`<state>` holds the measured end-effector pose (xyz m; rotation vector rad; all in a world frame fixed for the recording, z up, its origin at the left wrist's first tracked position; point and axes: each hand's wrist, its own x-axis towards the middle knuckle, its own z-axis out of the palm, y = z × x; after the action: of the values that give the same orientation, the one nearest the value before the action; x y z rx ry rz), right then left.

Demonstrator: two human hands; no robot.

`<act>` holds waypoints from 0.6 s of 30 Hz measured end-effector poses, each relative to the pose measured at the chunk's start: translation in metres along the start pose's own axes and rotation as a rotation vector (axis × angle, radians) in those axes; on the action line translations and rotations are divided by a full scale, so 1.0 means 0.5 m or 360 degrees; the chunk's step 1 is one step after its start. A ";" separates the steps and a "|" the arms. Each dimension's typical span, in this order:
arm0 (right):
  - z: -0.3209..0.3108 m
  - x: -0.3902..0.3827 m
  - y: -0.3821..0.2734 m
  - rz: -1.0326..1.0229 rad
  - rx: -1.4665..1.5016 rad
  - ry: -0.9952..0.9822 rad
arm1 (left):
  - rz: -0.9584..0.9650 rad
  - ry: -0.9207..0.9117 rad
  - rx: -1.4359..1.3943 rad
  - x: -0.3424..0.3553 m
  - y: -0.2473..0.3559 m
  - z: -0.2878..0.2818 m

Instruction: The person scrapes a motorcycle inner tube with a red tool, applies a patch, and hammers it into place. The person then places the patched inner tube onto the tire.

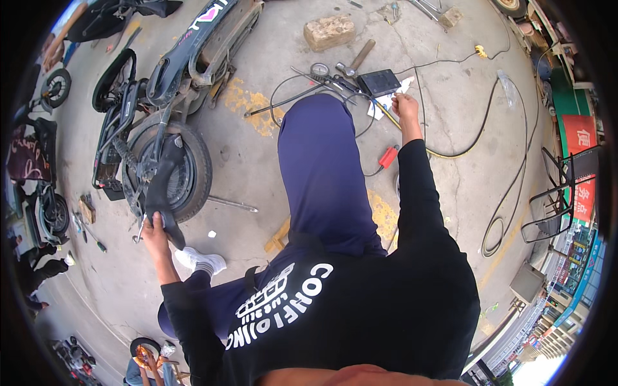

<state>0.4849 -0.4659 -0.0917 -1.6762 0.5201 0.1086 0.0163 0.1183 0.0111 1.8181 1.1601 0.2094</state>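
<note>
My left hand grips the lower end of a long black rubber-like piece, which lies against the wheel of a tipped-over scooter. A small metal tool sits beside those fingers. Out to the right, my right hand is closed in a pinch at the edge of some crumpled white paper, close to a flat black box. How much of the paper is between the fingertips is hard to see. A hammer and a round gauge lie past the box.
A stone block lies at the far side. Yellow and black hose and a red-handled item are on the concrete to the right. A metal bar lies by the wheel. Folding chairs stand at right, parked bikes at left.
</note>
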 end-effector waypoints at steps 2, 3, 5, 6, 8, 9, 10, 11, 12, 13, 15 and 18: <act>0.039 0.042 0.051 -0.0053 -0.0144 -0.0150 | 0.0053 -0.0193 -0.0439 -0.019 -0.015 0.040; 0.082 0.060 0.056 -0.0097 -0.0308 -0.0231 | 0.0012 -0.0190 -0.0530 -0.030 -0.026 0.058; 0.183 0.106 0.048 -0.0384 -0.0716 -0.0445 | -0.0080 -0.0178 -0.0432 -0.040 -0.051 0.078; 0.231 0.128 0.033 -0.0740 -0.1083 -0.0444 | -0.0114 -0.0196 -0.0413 -0.043 -0.044 0.090; 0.329 0.180 0.003 -0.1246 -0.1629 -0.0456 | -0.0235 -0.0108 -0.0428 -0.052 -0.036 0.109; 0.376 0.210 -0.011 -0.1395 -0.1817 -0.0470 | -0.0307 -0.0064 -0.0426 -0.053 -0.041 0.118; 0.420 0.237 -0.033 -0.1443 -0.2074 -0.0486 | -0.0370 -0.0038 -0.0403 -0.058 -0.041 0.125; 0.460 0.256 -0.059 -0.1491 -0.2327 -0.0498 | -0.0430 -0.0010 -0.0377 -0.062 -0.038 0.130; 0.496 0.269 -0.081 -0.1618 -0.2459 -0.0476 | -0.0488 0.0018 -0.0357 -0.062 -0.040 0.133; 0.534 0.279 -0.101 -0.1754 -0.2583 -0.0454 | -0.0487 0.0113 -0.0425 -0.062 -0.065 0.138; 0.594 0.302 -0.118 -0.1931 -0.2845 -0.0437 | -0.0490 0.0285 -0.0551 -0.055 -0.086 0.166; 0.654 0.326 -0.126 -0.1950 -0.3138 -0.0517 | -0.0599 0.0326 -0.0661 -0.053 -0.101 0.188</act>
<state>0.7273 -0.1922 -0.1524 -3.3813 -1.4681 -0.0700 0.0243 0.0456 -0.0711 1.2138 1.4555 0.3908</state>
